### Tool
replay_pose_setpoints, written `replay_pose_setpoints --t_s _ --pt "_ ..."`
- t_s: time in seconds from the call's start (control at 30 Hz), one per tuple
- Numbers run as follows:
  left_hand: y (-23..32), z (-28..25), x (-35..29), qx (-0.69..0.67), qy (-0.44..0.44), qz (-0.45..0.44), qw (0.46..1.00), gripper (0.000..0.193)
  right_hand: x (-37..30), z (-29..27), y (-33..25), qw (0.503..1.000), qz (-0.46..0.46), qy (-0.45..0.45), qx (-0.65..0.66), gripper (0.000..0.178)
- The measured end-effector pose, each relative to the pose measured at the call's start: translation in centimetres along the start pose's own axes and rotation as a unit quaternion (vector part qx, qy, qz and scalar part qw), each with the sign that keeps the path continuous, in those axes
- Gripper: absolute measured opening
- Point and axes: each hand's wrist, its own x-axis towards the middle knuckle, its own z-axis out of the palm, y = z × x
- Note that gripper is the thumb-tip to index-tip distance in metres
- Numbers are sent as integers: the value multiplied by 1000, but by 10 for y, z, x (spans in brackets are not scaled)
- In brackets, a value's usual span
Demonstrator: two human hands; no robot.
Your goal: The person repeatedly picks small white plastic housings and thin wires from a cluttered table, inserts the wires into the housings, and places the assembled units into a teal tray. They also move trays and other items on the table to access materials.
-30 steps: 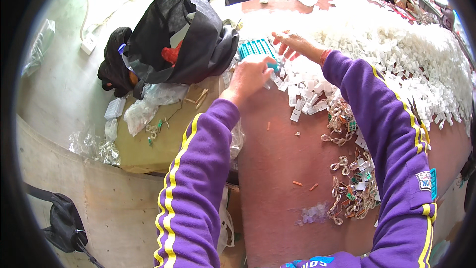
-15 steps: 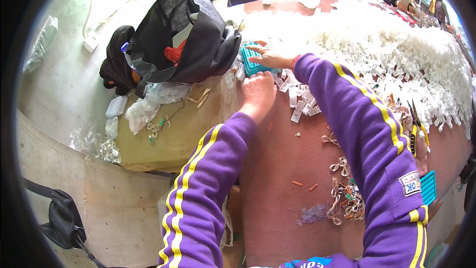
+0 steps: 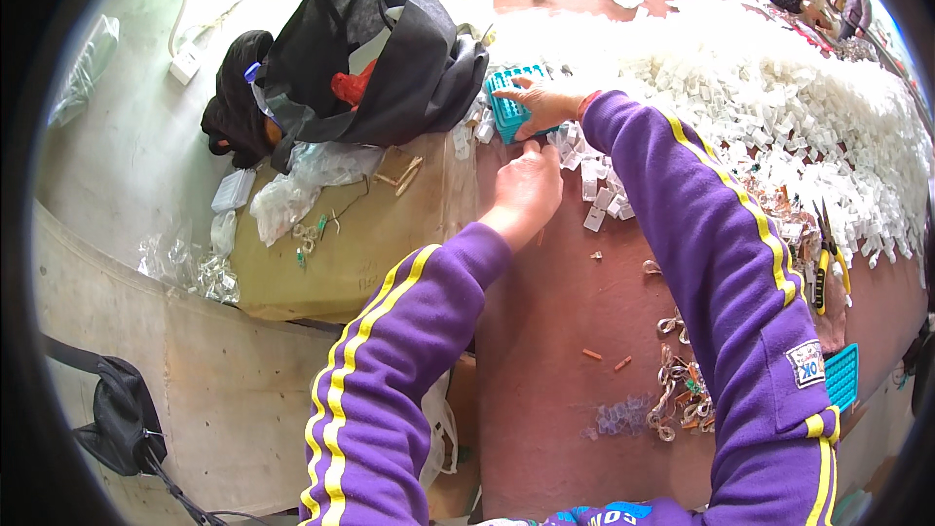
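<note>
Right hand (image 3: 542, 105) part-spread over teal tray (image 3: 503, 118); left hand (image 3: 529, 185) curled at near edge; cannot tell if either grips. Step, apparently: handling tray; next move likely wants steadiness.

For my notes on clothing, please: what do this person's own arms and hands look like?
The left sleeve and right sleeve are purple with paired lengthwise yellow stripes; the right one bears a pale, blue-printed patch. The left hand and right hand wear no gloves. A reddish band shows beyond the right sleeve.
</note>
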Motion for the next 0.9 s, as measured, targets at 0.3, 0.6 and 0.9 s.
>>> replay_pose_setpoints --t_s 0.3,0.6,0.9 --pt "15 6 -5 -80 -44 0 996 31 -16 21 -32 992 47 96 -72 91" --pt "13 -10 -23 -104 -10 27 994 23 -19 30 -40 984 72 128 -104 80" --pt "19 -16 -32 -163 -29 -57 985 22 -16 30 -45 983 88 127 -104 78"
